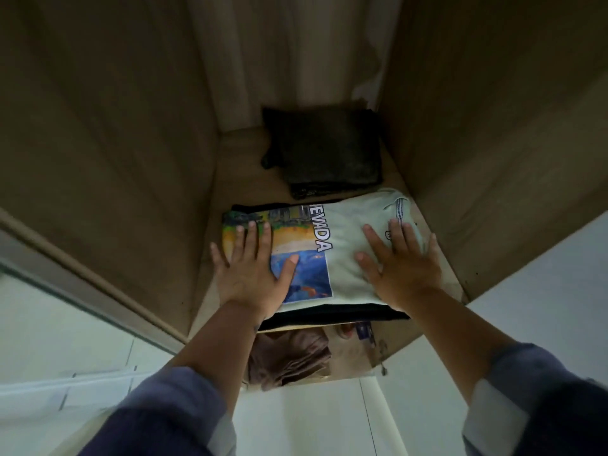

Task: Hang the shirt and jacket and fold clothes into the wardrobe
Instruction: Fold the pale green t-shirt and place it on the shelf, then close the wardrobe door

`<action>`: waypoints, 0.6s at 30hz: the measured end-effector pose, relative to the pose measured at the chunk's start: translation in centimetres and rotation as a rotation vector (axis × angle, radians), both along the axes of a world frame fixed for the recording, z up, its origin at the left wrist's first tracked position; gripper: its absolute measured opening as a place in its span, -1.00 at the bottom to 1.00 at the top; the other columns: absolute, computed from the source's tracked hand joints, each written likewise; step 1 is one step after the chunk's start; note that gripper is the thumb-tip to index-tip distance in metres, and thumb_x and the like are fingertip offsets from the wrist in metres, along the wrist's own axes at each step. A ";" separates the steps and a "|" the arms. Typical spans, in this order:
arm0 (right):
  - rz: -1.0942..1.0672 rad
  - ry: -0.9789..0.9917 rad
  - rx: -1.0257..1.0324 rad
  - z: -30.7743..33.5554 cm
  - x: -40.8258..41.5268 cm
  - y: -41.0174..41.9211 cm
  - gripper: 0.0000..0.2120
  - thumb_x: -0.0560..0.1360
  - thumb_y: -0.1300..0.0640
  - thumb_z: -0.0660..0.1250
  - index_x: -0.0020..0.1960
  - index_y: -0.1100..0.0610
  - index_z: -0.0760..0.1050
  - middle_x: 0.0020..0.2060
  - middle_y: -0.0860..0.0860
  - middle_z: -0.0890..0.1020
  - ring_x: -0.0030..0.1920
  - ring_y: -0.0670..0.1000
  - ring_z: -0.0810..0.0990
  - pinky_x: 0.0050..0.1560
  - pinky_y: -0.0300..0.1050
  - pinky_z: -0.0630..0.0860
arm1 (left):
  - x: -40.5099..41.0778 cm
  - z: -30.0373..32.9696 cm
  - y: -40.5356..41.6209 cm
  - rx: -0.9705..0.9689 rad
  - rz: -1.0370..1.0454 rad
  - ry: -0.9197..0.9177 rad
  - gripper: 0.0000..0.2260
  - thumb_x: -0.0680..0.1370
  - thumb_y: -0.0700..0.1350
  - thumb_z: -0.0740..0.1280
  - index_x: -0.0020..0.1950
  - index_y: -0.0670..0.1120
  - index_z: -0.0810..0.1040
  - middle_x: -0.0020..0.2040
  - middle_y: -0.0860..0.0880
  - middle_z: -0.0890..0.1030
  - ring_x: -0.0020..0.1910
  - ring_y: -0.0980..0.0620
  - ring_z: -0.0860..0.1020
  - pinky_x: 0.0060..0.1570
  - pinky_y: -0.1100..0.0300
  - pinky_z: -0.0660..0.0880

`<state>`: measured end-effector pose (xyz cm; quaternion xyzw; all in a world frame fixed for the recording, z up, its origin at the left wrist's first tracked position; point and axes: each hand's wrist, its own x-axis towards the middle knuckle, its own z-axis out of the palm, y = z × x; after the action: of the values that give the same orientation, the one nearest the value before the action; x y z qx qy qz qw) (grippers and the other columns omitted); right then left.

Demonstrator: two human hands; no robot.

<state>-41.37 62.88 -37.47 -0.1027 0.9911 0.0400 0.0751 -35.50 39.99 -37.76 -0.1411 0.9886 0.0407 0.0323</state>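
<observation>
Both our left hand (251, 268) and right hand (399, 263) press flat, fingers spread, on the soft folded T-shirt (345, 255) atop a dark, possibly knit, garment (332, 315) on the wardrobe shelf (237, 179).

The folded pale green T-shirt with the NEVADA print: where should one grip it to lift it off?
Probably grip the folded pale green T-shirt at its two short ends, sliding fingers under from left and right; it lies flat on a black folded garment, with both ends exposed.

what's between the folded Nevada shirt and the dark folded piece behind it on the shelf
In the head view, only a bare strip of wooden shelf separates the Nevada shirt from the dark folded garment.
</observation>
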 end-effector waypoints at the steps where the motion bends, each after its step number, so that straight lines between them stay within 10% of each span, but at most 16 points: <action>1: 0.008 0.032 0.015 0.8 0.8 0.3 -0.40 0.51 -0.32 -0.32 0.50 -0.20 -0.37 0.55 0.07 -0.23 0.54 0.11 -0.24 0.46 0.26 -0.21 | 0.7 0.9 0.2 -0.005 -0.012 0.014 -0.31 0.50 0.36 -0.26 0.55 0.05 -0.25 0.57 0.04 -0.18 0.54 0.04 -0.22 0.44 -0.20 -0.25; 8: 0.053 0.164 -0.039 9.2 10.3 3.5 -0.19 0.29 -0.29 -0.64 0.52 -0.17 -0.29 0.56 0.07 -0.08 0.55 0.08 -0.15 0.48 0.19 -0.16 | 9.7 9.6 3.6 -0.069 -0.037 0.139 -0.33 0.53 0.33 -0.26 0.55 0.01 -0.23 0.58 0.04 -0.13 0.54 0.04 -0.21 0.45 -0.20 -0.24; 18: 0.051 0.198 -0.179 22.4 32.0 11.3 -0.47 0.60 -0.19 -0.21 0.51 -0.06 0.13 0.52 0.01 0.17 0.54 0.06 0.04 0.50 0.13 0.01 | 29.6 23.1 15.0 0.050 -0.117 0.383 -0.43 0.59 0.24 -0.12 0.53 0.00 0.14 0.54 0.06 0.18 0.54 0.10 -0.03 0.49 -0.11 -0.11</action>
<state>-9.42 74.16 -15.05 -0.1298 0.9903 -0.0365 -0.0335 -5.94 55.01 -14.69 -0.0722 0.9819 0.0892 -0.1506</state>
